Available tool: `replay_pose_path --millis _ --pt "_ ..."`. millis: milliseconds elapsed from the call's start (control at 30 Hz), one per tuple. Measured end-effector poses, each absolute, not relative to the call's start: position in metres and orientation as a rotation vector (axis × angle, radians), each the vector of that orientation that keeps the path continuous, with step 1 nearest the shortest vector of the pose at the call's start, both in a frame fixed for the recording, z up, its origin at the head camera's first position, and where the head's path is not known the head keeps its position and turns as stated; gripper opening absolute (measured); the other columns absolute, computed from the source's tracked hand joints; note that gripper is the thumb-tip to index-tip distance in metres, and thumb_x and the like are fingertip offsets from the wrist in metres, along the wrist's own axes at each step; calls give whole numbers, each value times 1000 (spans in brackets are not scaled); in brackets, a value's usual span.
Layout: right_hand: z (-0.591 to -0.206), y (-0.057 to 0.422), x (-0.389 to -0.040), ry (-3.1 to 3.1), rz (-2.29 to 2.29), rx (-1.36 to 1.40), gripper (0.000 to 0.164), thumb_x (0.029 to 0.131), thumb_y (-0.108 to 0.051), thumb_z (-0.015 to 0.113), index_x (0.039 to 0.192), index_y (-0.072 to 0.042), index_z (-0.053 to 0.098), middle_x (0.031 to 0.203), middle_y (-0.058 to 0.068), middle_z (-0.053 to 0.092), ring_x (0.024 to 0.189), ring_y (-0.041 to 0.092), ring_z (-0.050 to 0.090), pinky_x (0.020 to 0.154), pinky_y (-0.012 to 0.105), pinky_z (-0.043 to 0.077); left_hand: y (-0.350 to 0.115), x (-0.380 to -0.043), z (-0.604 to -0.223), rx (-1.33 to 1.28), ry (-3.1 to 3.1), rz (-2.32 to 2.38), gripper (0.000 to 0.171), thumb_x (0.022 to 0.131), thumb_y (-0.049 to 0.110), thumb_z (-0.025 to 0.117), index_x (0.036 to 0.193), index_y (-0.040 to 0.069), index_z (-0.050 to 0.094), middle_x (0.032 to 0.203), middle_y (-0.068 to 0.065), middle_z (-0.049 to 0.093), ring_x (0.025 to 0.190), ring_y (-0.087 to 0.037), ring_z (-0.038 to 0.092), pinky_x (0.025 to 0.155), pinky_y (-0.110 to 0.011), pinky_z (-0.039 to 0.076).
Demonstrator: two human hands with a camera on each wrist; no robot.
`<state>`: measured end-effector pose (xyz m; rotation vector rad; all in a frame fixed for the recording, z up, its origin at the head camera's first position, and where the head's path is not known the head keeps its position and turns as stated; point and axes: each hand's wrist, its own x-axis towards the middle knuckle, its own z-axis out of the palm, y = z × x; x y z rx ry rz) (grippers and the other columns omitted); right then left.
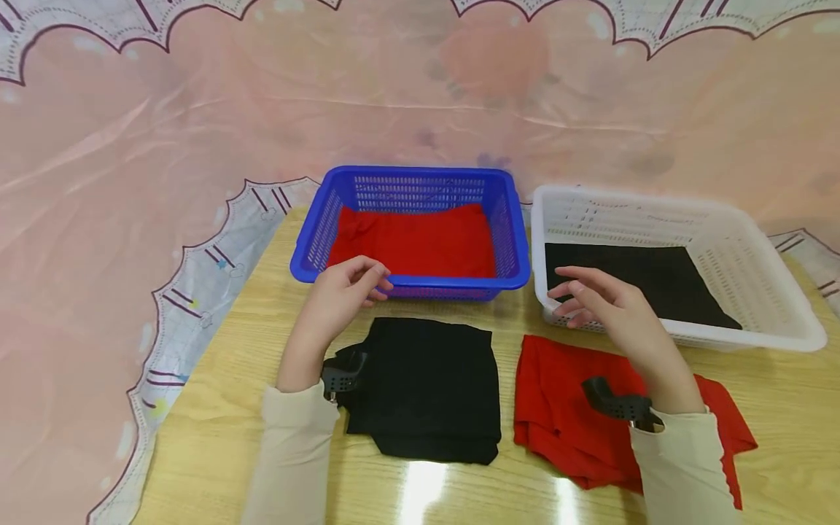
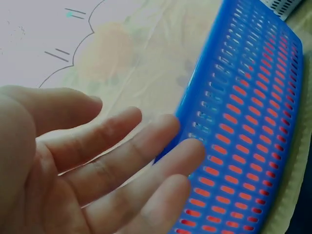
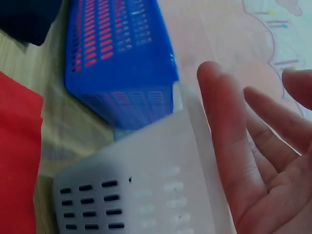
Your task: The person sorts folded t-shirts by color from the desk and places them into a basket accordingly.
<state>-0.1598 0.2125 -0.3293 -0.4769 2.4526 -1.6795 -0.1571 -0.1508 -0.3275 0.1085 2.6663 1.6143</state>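
My left hand (image 1: 348,292) hovers by the front left corner of a blue basket (image 1: 426,283), holding nothing; its fingers look loosely bent in the left wrist view. Inside that basket lies folded red cloth (image 1: 426,240). Above the near left rim of a white basket (image 1: 755,340) is my right hand (image 1: 607,299), also with nothing in it and its fingers relaxed. Folded black cloth (image 1: 630,273) lies in the white basket. On the table in front of the blue basket is a folded black cloth (image 1: 426,394). Beneath my right forearm lies a loosely folded red cloth (image 1: 577,415), partly hidden.
The baskets stand side by side at the back of the wooden table (image 1: 216,423). Behind them hangs a pink patterned sheet (image 1: 394,87), which also drapes along the left table edge. Black wrist devices (image 1: 344,375) are strapped to both wrists.
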Motion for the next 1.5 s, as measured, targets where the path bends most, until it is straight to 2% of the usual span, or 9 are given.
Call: replay_pose_path --millis 267,400,633,800,933,1067,1300,1400,1500 --pt "-334 201 -162 2341 -1680 -546 37 94 -28 44 126 -10 47 109 15 58 89 26 62 72 36 52 -155 -163 -341 235 2734 1196 32 91 37 47 91 12 67 86 -3 64 81 -17 60 74 -32 48" --pt "-333 197 -162 2333 -1658 -540 35 94 -28 45 125 -14 49 107 11 59 89 31 59 71 42 51 -158 -166 -350 334 2810 878 30 92 34 47 98 11 65 85 -2 61 79 -18 54 76 -35 45" --pt "-336 192 -162 2309 -1590 -586 35 94 -29 43 124 -12 50 108 10 59 89 23 61 75 42 50 -166 -168 -357 269 2791 754 32 91 32 47 108 9 61 94 -5 61 87 -22 54 82 -40 44" --pt "-345 185 -161 2250 -1483 -631 36 94 -28 43 126 -10 48 112 10 59 94 24 59 77 36 50 -169 -166 -362 174 2671 775 35 91 33 47 113 7 57 69 -4 55 62 -18 52 66 -34 45" --pt "-351 178 -159 2184 -1387 -631 38 94 -30 45 128 -12 46 116 13 55 98 24 58 78 33 49 -170 -164 -364 134 2625 794 33 89 36 50 99 6 59 58 -3 47 48 -18 46 51 -30 41" --pt "-355 174 -155 2134 -1345 -609 42 93 -33 46 129 -13 44 122 13 52 101 24 57 79 33 49 -169 -164 -365 167 2644 714 36 85 43 53 93 10 66 68 -1 56 60 -16 51 58 -31 43" --pt "-365 168 -158 2185 -1278 -554 49 91 -33 49 133 -8 40 123 15 51 96 25 59 74 32 51 -164 -167 -368 263 2619 634 54 78 43 63 115 4 58 109 -9 59 96 -23 54 87 -39 42" --pt "-372 164 -160 2190 -1264 -514 52 91 -33 50 133 -6 39 123 15 51 96 25 59 72 33 51 -162 -167 -368 305 2598 621 57 78 38 66 121 2 53 111 -12 58 99 -25 53 89 -41 40" --pt "-380 160 -161 2166 -1292 -482 54 90 -32 51 134 -4 38 123 17 51 96 25 59 72 35 51 -160 -168 -370 334 2598 623 49 77 31 67 117 4 56 104 -9 61 94 -22 54 88 -39 41"
